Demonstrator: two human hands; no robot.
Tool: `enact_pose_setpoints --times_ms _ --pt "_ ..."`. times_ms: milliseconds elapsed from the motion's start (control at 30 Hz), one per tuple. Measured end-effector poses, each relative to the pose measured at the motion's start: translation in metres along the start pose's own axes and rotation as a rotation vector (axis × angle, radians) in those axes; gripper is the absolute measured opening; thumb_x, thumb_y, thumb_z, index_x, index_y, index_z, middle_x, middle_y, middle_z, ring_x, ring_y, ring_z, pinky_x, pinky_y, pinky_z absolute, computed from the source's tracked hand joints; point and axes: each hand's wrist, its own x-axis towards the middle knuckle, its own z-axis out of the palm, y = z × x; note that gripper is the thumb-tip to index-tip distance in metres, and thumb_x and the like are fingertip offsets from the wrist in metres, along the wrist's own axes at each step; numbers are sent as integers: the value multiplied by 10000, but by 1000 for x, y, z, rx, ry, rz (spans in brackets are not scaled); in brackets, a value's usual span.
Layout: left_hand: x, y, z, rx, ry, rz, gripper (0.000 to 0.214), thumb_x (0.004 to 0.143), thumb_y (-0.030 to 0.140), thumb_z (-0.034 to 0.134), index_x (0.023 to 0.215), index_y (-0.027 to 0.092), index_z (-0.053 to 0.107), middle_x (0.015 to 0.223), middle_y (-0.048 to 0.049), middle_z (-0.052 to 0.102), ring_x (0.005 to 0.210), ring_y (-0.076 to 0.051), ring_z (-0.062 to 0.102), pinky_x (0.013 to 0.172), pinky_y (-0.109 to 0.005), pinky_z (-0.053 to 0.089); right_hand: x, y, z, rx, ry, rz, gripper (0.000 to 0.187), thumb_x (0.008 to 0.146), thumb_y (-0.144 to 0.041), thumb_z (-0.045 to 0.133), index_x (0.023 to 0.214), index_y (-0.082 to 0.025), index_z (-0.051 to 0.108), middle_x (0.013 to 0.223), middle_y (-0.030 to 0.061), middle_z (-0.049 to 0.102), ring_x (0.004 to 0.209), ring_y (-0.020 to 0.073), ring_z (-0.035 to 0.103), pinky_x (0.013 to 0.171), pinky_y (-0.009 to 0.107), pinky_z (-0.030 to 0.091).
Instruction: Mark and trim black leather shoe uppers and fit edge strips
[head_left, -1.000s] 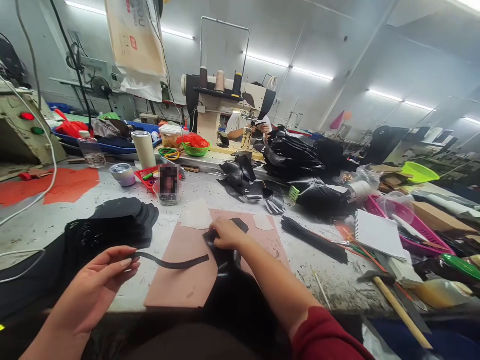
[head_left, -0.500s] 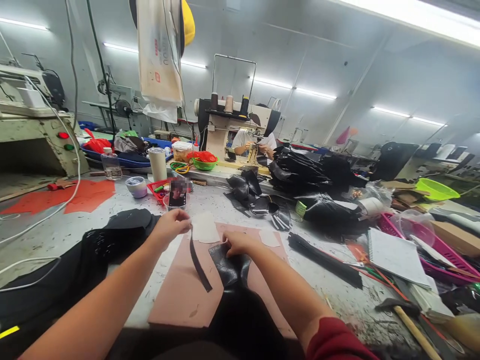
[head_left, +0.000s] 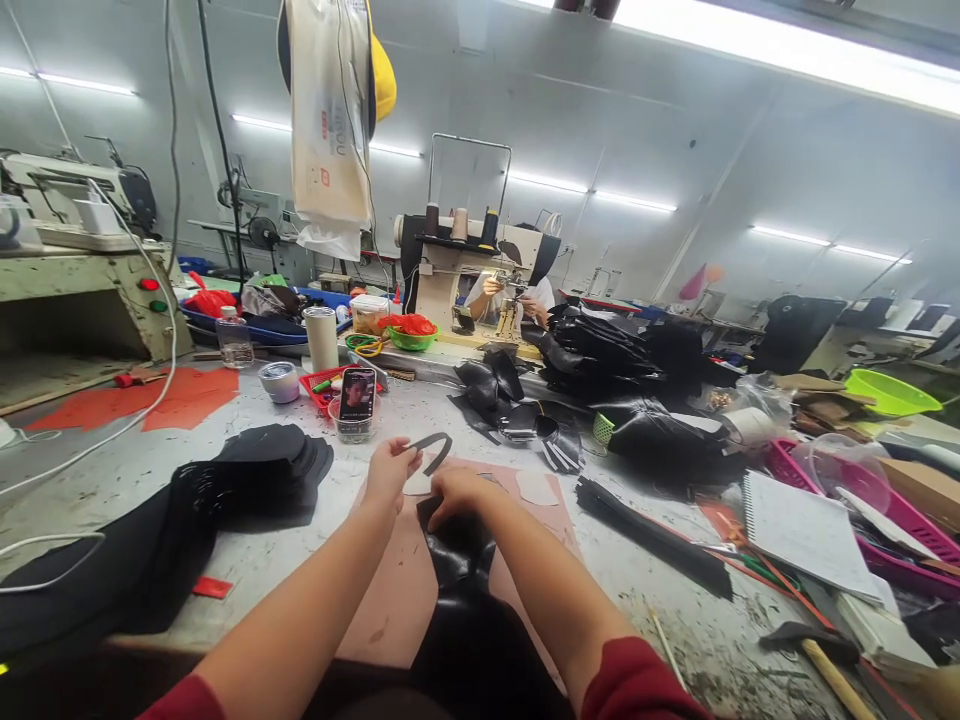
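My left hand (head_left: 391, 478) pinches one end of a narrow black strip (head_left: 442, 455), which arches up and over toward the right. Close beside it, my right hand (head_left: 456, 497) is closed on the upper edge of a shiny black leather piece (head_left: 454, 560). That piece runs down over a pink board (head_left: 382, 590) toward my lap, where it merges with dark material. Thin white pieces (head_left: 536, 488) lie at the board's far side, one of them partly behind my hands. The fingertips of my right hand are partly hidden.
Stacked black pieces (head_left: 262, 470) lie left; a bundle of black strips (head_left: 652, 535), a notebook (head_left: 810, 530) and a hammer (head_left: 832, 670) lie right. A phone (head_left: 356, 400) stands in a clear cup. Beyond, a person's hands (head_left: 534, 305) work at a sewing machine (head_left: 435, 275).
My left hand has moved right, close to my right hand. The strip, which hung down before, now curves up and over to the right. My right hand stays at the leather's edge.
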Motion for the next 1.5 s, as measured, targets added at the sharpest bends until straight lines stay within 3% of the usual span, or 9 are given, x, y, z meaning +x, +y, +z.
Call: enact_pose_setpoints --times_ms 133,267,400,633,833,900,1033,1100,1500 --pt "-4 -6 -9 -6 -48 -100 199 627 -37 562 624 150 496 587 34 531 525 -61 582 561 -188 513 -20 -13 -15 -75 20 -92 152 669 -322 677 681 -176 635 749 41 609 808 204 551 667 280 393" --pt "-24 -2 -16 -5 -160 -200 183 592 -20 606 625 144 532 568 29 562 522 -72 591 539 -178 499 -73 -42 -36 -96 67 -177 89 780 -229 553 739 -191 622 642 9 593 657 162 542 616 269 378" --pt "-61 2 -21 -7 -302 -308 209 522 61 704 658 139 565 655 19 617 567 -93 617 603 -211 509 -125 -65 -47 301 54 -441 112 830 -226 481 793 -201 584 643 -33 573 584 101 518 545 190 382" --pt "-107 -4 -24 31 -410 -488 317 421 174 787 668 151 590 594 48 619 538 -89 585 550 -200 469 -157 -70 -12 768 243 -184 259 842 -383 391 728 -186 516 709 8 543 681 131 505 656 246 415" --pt "-116 -13 -12 17 -443 -557 332 426 174 799 675 158 580 641 40 635 626 -111 616 607 -204 467 -174 -80 6 1469 82 -114 446 737 -637 434 653 -203 377 609 -27 404 553 105 428 546 239 382" --pt "-119 -15 -7 27 -479 -581 324 444 190 793 683 166 576 626 41 632 605 -113 606 583 -211 461 -180 -77 8 1373 181 -14 417 753 -596 444 639 -199 385 604 -26 406 538 101 407 533 233 358" --pt "-124 -21 1 100 -570 -512 251 484 191 768 678 163 610 618 41 626 562 -95 569 547 -194 434 -196 -67 3 648 332 123 225 849 -350 399 769 -191 536 736 30 568 682 149 509 638 259 373" --pt "-125 -22 4 123 -614 -488 215 501 191 762 667 161 629 637 36 633 588 -95 572 560 -188 434 -204 -63 0 456 351 170 202 863 -295 386 846 -197 562 775 37 601 702 152 530 642 254 378" --pt "-134 -13 3 177 -733 -598 205 505 212 777 674 158 674 640 -7 688 609 -134 617 613 -228 471 -215 -57 -6 428 417 170 192 815 -224 471 634 -183 521 624 -14 530 585 100 480 553 208 347"
